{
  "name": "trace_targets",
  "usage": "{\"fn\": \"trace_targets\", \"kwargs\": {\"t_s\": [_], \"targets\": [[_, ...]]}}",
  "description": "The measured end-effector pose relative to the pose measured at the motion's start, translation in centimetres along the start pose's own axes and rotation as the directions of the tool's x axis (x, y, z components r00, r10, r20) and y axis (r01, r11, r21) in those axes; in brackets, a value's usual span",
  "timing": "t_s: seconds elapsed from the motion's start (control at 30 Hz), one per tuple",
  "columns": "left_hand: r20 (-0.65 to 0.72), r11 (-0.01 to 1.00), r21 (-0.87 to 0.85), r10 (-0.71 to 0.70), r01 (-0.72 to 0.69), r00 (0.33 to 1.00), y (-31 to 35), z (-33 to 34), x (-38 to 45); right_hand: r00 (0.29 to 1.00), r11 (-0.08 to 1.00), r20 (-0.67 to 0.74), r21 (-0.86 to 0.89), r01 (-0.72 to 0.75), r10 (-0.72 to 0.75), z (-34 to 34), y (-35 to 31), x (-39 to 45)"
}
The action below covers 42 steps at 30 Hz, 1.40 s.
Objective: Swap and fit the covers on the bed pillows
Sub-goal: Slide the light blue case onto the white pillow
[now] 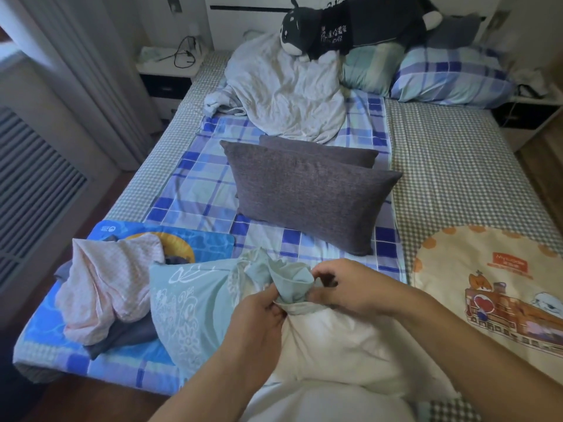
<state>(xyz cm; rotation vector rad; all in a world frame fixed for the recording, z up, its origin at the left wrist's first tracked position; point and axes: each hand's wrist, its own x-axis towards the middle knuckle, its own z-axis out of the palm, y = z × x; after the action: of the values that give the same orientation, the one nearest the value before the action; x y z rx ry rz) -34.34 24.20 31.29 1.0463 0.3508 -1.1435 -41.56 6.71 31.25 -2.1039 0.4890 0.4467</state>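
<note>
2 hands are working at the near edge of the bed: the left hand is pinching the bunched mouth of a pale green patterned cover, and the right hand is gripping the same gathered fabric from the other side. A white pillow is lying under both hands, its corner sitting in the cover's opening. 2 dark grey pillows are resting mid-bed on the blue plaid sheet. A pink checked cloth is lying to the left.
</note>
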Motion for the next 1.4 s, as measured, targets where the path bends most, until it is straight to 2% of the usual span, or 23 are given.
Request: {"fn": "trace_targets", "kwargs": {"t_s": [0.07,0.23,0.3,0.43,0.47,0.53,0.6,0.67,0.7,0.77,0.83,0.9,0.93,0.97,1.03,1.07,1.13,1.23,1.3,1.33,1.37,1.4], "targets": [[0.043,0.996,-0.092,0.015,-0.011,0.999,-0.4,-0.5,-0.1,0.998,0.996,0.042,-0.067,0.052,-0.05,-0.4,-0.5,0.0],[0.128,0.968,-0.248,0.069,-0.035,0.989,-0.5,-0.4,-0.2,0.99,0.996,0.144,-0.09,0.012,0.001,-0.6,-0.9,0.4],[0.19,0.966,-0.258,0.082,-0.031,0.978,1.0,0.3,0.4,0.983,1.0,0.182,-0.019,-0.024,0.027,-0.5,-1.3,1.0],[0.222,0.954,-0.298,0.087,-0.017,0.971,1.9,1.0,1.1,0.959,0.947,0.279,0.292,-0.135,0.051,-1.0,-0.8,1.9],[0.231,0.946,-0.325,0.077,0.002,0.97,1.4,0.9,1.0,0.947,0.949,0.317,0.279,-0.148,0.054,-1.3,-0.7,2.0],[0.271,0.941,-0.338,0.082,0.015,0.959,0.2,0.8,0.2,0.93,0.983,0.359,0.123,-0.134,0.082,-1.3,-0.6,2.2],[0.275,0.965,-0.262,0.064,0.011,0.959,-0.5,0.9,-0.2,0.928,0.994,0.356,-0.01,-0.112,0.108,-0.8,-0.7,2.4],[0.229,0.975,-0.22,0.063,-0.011,0.971,-0.4,1.5,-0.4,0.931,0.989,0.341,0.021,-0.147,0.131,-0.3,-0.8,2.4],[0.172,0.977,-0.208,0.077,-0.04,0.982,-0.4,1.7,-0.2,0.944,0.986,0.297,0.028,-0.163,0.147,0.0,-0.7,2.6],[0.023,0.98,-0.117,0.162,-0.158,0.987,-0.5,2.0,0.0,0.974,0.98,0.118,0.008,-0.198,0.196,0.6,-0.8,2.9],[-0.093,0.96,0.134,0.257,-0.244,0.962,-0.4,2.2,-0.1,0.96,0.963,-0.093,0.075,-0.258,0.264,1.5,-1.1,3.4],[-0.176,0.902,0.372,0.301,-0.22,0.937,0.2,2.1,-0.5,0.913,0.939,-0.229,0.153,-0.309,0.338,2.7,-0.8,3.9],[-0.188,0.892,0.416,0.274,-0.176,0.943,0.8,2.1,-0.9,0.887,0.928,-0.285,0.192,-0.318,0.363,3.0,-0.7,4.0],[-0.173,0.905,0.407,0.206,-0.12,0.963,1.5,2.2,-1.2,0.857,0.92,-0.345,0.224,-0.321,0.383,3.2,-0.5,4.0],[-0.087,0.978,0.21,0.022,-0.003,0.996,2.6,3.4,-2.2,0.781,0.903,-0.466,0.317,-0.291,0.416,3.2,-1.0,3.2],[-0.05,0.992,0.126,-0.016,0.023,0.999,2.8,4.1,-2.7,0.746,0.89,-0.513,0.386,-0.242,0.425,3.2,-1.6,2.6],[-0.006,0.992,0.11,0.057,-0.056,0.998,2.1,4.9,-3.3,0.701,0.858,-0.572,0.5,-0.114,0.427,3.7,-2.9,1.5],[-0.014,0.95,0.251,0.195,-0.185,0.981,0.3,5.4,-4.2,0.666,0.861,-0.634,0.508,-0.023,0.392,4.0,-3.6,0.3],[-0.018,0.832,0.421,0.406,-0.361,0.914,-0.7,4.0,-4.4,0.665,0.86,-0.626,0.507,-0.052,0.409,3.3,-2.8,0.3],[0.055,0.663,0.564,0.564,-0.492,0.824,-0.9,3.2,-4.4,0.672,0.853,-0.611,0.519,-0.059,0.418,2.7,-2.4,0.4],[0.214,0.393,0.684,0.697,-0.614,0.684,-0.6,2.5,-4.1,0.686,0.843,-0.592,0.534,-0.059,0.423,2.1,-1.8,0.4],[0.413,0.073,0.745,0.731,-0.664,0.543,-0.1,1.8,-3.4,0.705,0.839,-0.572,0.541,-0.06,0.419,1.6,-1.6,0.3]]}}
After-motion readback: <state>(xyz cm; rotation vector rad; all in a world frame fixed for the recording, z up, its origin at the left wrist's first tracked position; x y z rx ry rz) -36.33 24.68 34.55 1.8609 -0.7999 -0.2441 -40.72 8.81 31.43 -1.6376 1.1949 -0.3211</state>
